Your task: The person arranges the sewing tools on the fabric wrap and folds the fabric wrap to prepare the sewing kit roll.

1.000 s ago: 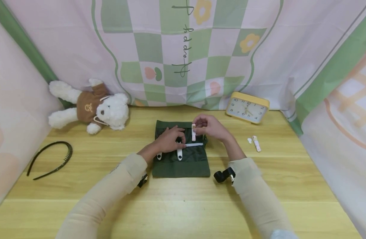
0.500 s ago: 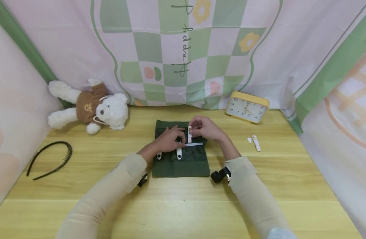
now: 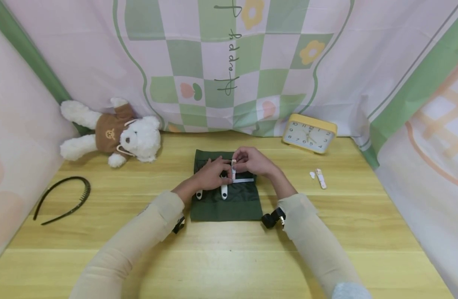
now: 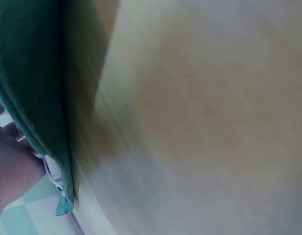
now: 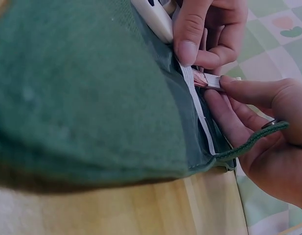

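A dark green fabric pouch (image 3: 226, 211) lies spread on the table, with a white elastic band (image 3: 245, 180) across it. My left hand (image 3: 213, 173) rests on the pouch. In the right wrist view its thumb and forefinger pinch the elastic band (image 5: 196, 103) at the upper end. My right hand (image 3: 255, 161) pinches a slim white piece with pink markings (image 3: 233, 170) between thumb and fingers. In the right wrist view, that piece (image 5: 207, 80) has its pink-lined end right at the band. Two white-handled items (image 3: 224, 192) sit under the band near the left hand.
A similar white-and-pink piece (image 3: 320, 178) and a small white scrap (image 3: 312, 175) lie at right. A yellow clock (image 3: 309, 133) stands behind them. A plush toy (image 3: 116, 135) and a black headband (image 3: 87, 193) are at left. A patterned curtain (image 3: 281, 83) closes the back.
My right hand has moved left and slightly nearer with the white-and-pink piece, bringing its lower end to the band beside the left thumb. The left hand has stayed in place.
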Tool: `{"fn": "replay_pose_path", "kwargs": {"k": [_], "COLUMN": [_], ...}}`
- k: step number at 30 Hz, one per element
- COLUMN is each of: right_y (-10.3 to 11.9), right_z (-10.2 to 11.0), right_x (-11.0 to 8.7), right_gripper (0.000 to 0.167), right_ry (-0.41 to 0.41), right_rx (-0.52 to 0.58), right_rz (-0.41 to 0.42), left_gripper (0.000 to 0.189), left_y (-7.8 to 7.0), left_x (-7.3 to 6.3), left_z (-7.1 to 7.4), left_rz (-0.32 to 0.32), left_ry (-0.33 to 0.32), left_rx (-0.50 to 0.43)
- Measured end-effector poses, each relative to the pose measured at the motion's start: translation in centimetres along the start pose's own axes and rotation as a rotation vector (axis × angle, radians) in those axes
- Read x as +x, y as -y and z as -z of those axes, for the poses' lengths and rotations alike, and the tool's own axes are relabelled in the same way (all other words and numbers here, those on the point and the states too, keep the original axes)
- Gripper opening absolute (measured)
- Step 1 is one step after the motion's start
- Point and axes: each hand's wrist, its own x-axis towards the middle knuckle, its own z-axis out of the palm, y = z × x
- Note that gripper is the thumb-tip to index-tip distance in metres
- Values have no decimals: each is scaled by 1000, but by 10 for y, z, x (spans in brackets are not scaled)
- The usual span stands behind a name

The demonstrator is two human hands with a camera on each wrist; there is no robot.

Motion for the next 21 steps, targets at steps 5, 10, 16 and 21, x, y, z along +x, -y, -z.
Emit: {"fn": "replay_pose_path", "kwargs": {"k": [5, 10, 16, 21], "right_y": [2, 3, 4, 7], "right_z": [-2, -3, -3, -2], "right_x": [0, 1, 2, 2], "right_gripper": [18, 15, 15, 16], "right_ry": [42, 61, 83, 113], "right_rx": [-15, -37, -77, -101], "right_rz": [-11, -27, -30, -32], "left_gripper": [13, 13, 14, 14], "left_y": [0, 0, -1, -4], "left_x": [0, 0, 0, -2], "left_z": [-1, -1, -1, 1], "left_rz": [-1, 6, 11, 12], "left_ry": [6, 11, 19, 24], "left_rx": [1, 12, 30, 27]}}
